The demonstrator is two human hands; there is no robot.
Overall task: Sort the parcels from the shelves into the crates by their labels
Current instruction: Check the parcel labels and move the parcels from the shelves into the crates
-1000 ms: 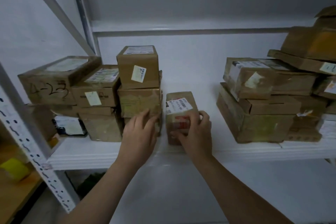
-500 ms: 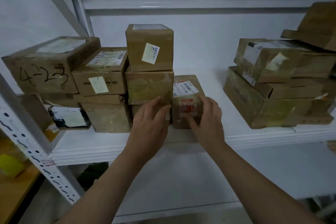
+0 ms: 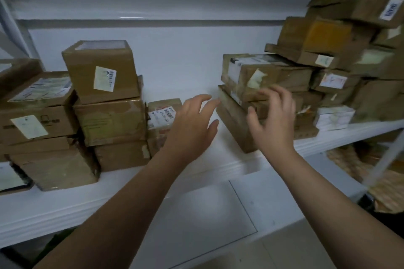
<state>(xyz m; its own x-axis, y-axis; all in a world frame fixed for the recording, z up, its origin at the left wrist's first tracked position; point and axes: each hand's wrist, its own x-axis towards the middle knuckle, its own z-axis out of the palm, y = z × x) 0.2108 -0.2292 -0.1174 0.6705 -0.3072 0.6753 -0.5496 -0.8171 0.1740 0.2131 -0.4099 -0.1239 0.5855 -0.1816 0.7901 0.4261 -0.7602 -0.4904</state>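
The white shelf is loaded with brown cardboard parcels; no crate is seen in this view. At the right an uneven heap is piled, with a wide flat carton laid at the bottom so that smaller ones can be borne above it. At the left a tidier stack is built up, several labels turned frontward, presumably so that they can be read without lifting. Between the two, a small parcel with a red-and-white barcode label is stood on the shelf just beside the left stack, partly hidden by the left hand. That hand is held released over the bare gap, fingers spread, nothing grasped. The right hand is likewise empty and splayed before the heap's lower cartons — whether they are touched cannot be told. A pick from the right heap is judged to be in preparation, both hands probably being needed for a wide carton.
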